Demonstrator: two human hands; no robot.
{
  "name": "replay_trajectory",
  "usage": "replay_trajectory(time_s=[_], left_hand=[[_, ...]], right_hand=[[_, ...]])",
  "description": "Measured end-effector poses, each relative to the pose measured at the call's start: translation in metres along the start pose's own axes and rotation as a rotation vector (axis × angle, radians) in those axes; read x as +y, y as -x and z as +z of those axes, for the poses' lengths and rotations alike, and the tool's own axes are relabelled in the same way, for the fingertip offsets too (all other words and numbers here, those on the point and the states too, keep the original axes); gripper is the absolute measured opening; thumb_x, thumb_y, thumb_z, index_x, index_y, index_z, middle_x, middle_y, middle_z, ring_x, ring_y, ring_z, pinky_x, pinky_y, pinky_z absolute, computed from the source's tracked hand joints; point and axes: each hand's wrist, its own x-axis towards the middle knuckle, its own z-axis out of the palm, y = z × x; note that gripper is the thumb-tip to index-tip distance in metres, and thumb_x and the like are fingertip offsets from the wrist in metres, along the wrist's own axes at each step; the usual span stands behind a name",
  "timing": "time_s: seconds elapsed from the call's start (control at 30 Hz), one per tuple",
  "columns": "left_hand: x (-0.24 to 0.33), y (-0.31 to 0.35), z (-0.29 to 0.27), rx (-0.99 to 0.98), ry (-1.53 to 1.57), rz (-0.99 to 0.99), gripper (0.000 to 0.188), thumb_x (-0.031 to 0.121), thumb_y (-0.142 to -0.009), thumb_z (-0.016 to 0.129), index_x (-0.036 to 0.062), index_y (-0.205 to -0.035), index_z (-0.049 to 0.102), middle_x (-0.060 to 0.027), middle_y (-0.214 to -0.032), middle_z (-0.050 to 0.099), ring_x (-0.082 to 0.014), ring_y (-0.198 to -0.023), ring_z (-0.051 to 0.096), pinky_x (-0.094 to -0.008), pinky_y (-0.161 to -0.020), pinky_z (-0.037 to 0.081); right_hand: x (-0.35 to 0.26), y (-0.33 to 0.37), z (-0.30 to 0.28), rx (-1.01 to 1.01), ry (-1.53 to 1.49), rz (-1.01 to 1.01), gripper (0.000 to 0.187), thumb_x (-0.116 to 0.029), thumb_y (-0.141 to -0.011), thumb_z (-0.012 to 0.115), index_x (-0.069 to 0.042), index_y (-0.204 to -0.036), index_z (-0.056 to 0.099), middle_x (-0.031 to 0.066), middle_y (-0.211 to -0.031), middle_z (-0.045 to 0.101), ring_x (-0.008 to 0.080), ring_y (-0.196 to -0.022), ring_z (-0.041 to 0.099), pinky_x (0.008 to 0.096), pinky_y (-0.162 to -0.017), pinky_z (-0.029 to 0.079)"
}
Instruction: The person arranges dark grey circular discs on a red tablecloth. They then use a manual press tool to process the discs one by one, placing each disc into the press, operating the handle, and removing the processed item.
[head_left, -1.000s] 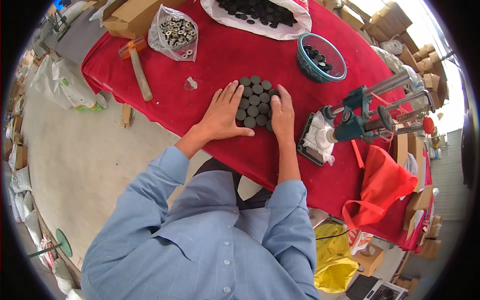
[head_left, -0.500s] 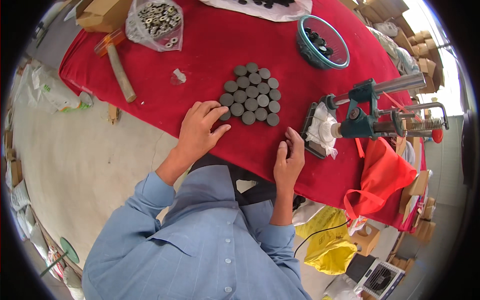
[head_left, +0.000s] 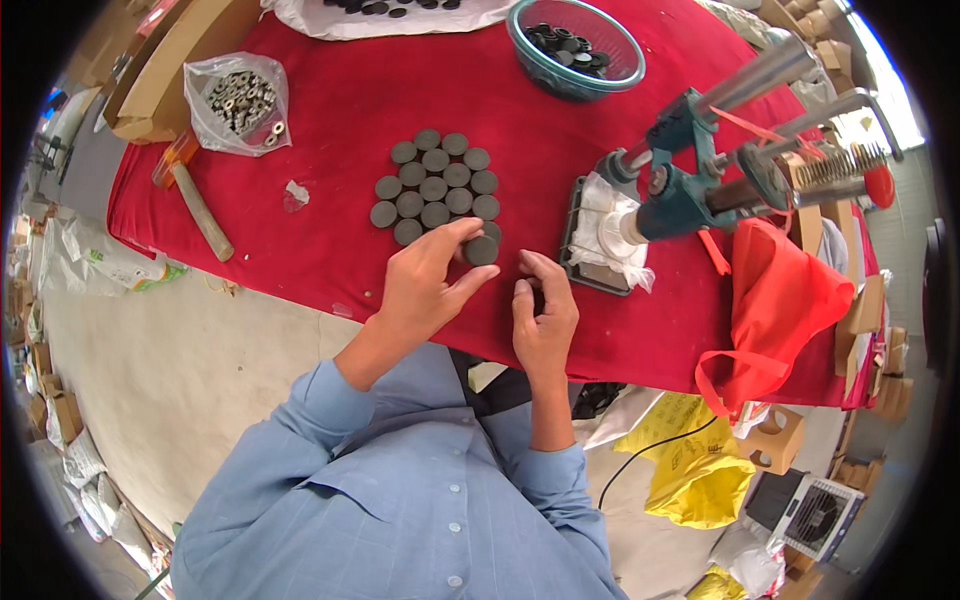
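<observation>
Red-covered table (head_left: 330,90) spans my remote view. Dark green press (head_left: 664,187) stands right of centre. Teal bowl (head_left: 560,84) of black pieces (head_left: 567,46) farther back. Grey discs (head_left: 433,188) lie in one flat cluster mid-table. Right hand (head_left: 546,322) I log as half-curled, thumb and fingers slightly apart. Left hand (head_left: 424,282): thumb and fingertips clamped on one dark disc (head_left: 480,251) at the cluster's near right corner.

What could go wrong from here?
The left hand pinches a dark disc by its edges, so it might slip.

That disc sits right beside the grouped discs; a careless move could knock neighbours out of place.

The right hand is near the press, so a wide swing to that side might bump its base.
</observation>
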Motion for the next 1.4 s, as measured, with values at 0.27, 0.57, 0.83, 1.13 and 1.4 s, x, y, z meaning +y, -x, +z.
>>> replay_trajectory(time_s=[0.27, 0.57, 0.83, 1.13, 1.4], left_hand=[[0.025, -0.040, 0.078, -0.048, 0.134, 0.055, 0.064, 0.012, -0.081, 0.093, 0.0035, -0.135, 0.060, -0.0119, -0.112, 0.079, -0.0173, -0.087, 0.075, -0.0303, -0.073, 0.060], [0.047, -0.061, 0.143, -0.132, 0.228, 0.046, 0.063, 0.012, -0.084, 0.090, 0.0032, -0.137, 0.057, -0.0139, -0.108, 0.078, -0.0181, -0.074, 0.070, -0.0322, -0.068, 0.058], [0.046, -0.061, 0.151, -0.098, 0.213, 0.017, 0.065, 0.014, -0.082, 0.091, 0.0036, -0.137, 0.056, -0.0162, -0.110, 0.077, -0.0200, -0.066, 0.068, -0.0350, -0.062, 0.056], [0.046, -0.061, 0.152, -0.051, 0.235, 0.007, 0.063, 0.012, -0.085, 0.090, 0.0024, -0.137, 0.057, -0.0071, -0.084, 0.068, -0.0120, -0.063, 0.062, -0.0293, -0.059, 0.051], [0.028, -0.045, 0.087, 0.023, -0.214, 0.264, 0.039, 0.017, -0.082, 0.087, 0.0049, -0.116, 0.070, -0.0103, -0.122, 0.070, -0.0310, -0.109, 0.064, -0.0456, -0.093, 0.051]], right_hand=[[0.002, 0.024, -0.049, 0.054, -0.241, 0.169, 0.027, 0.007, -0.100, 0.056, 0.004, -0.123, 0.071, 0.0139, -0.113, 0.073, 0.0195, -0.100, 0.074, 0.0309, -0.087, 0.058], [-0.020, -0.009, -0.159, 0.432, -0.259, 0.109, 0.022, 0.003, -0.103, 0.056, 0.005, -0.117, 0.073, 0.0112, -0.107, 0.074, 0.0170, -0.094, 0.070, 0.0305, -0.086, 0.058], [-0.099, -0.139, -0.222, 0.543, -0.277, -0.353, 0.038, -0.022, -0.110, 0.055, 0.002, -0.136, 0.067, 0.0139, -0.115, 0.075, 0.0198, -0.100, 0.071, 0.0334, -0.092, 0.056], [-0.135, -0.195, -0.226, 0.265, -0.314, -0.304, 0.040, -0.029, -0.115, 0.046, 0.000, -0.140, 0.058, 0.0184, -0.105, 0.072, 0.0271, -0.096, 0.071, 0.0420, -0.093, 0.056], [-0.120, -0.128, -0.215, 0.306, -0.462, -0.520, 0.035, -0.030, -0.108, 0.053, -0.001, -0.126, 0.058, 0.0126, -0.091, 0.065, 0.0252, -0.081, 0.065, 0.0435, -0.078, 0.057]])
